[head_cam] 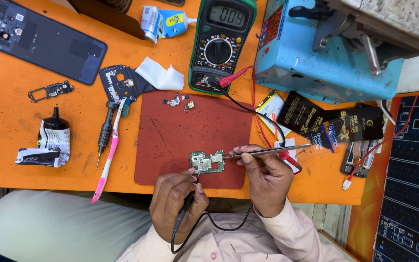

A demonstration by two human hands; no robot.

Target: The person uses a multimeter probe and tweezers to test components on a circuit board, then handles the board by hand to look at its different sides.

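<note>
Left fingers (188, 180) closed around a black probe (186, 206), tip pressed to the near edge of the board (206, 161). Right fingers (246, 156) pinched shut on tweezers (266, 151), points touching the board's right end. Left hand (176, 204) and right hand (266, 180) braced close together at the near edge of the table (6, 121). Board lay flat on the red mat (190, 131), near its front edge, steadied between both tools. Probe lead (229, 225) looped back under the wrists; red and black leads plugged into the multimeter (221, 43) beyond the mat. Tiny loose parts (178, 101) sat at the mat's far edge. Left of the mat: toothbrush (108, 155), screwdriver (104, 132), black bottle (54, 123); further off, a phone back (37, 39).

Judged as mid-test, probing one point on the board. Next move likely called for a steady probe tip, a light tweezer hold, and no sliding of the board.
</note>
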